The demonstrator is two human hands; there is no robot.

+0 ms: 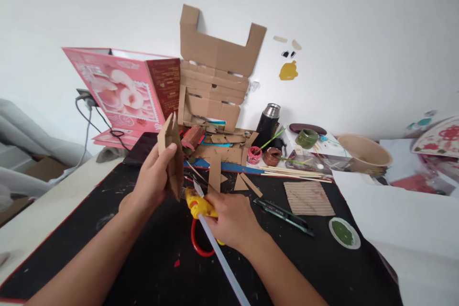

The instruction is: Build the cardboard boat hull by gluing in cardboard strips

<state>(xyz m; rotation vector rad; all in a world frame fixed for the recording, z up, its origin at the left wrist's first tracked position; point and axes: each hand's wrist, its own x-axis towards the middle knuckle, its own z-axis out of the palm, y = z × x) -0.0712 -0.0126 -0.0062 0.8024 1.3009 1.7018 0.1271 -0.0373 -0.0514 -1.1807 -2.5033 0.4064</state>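
My left hand (155, 171) grips a folded cardboard piece (175, 165) upright, its thumb pressed on the near face. In my right hand (231, 217) is a yellow hot glue gun (195, 203), its nozzle end close to the lower edge of that cardboard. A long translucent glue stick (223, 260) runs out of the gun's back toward me. Beneath the gun lie scissors with a red handle loop (201, 244), partly hidden by the gun and hand. Just beyond, a cardboard strip (215, 174) and small cardboard triangles (241, 182) rest on the black mat (154, 267).
A green utility knife (285, 217), corrugated cardboard (309, 198) and a lid of green paint (344, 233) lie to the right. Behind stand paint jars (272, 157), a black thermos (268, 124), a tan bowl (364, 153), a pink box (125, 91) and a large cardboard sheet (218, 52).
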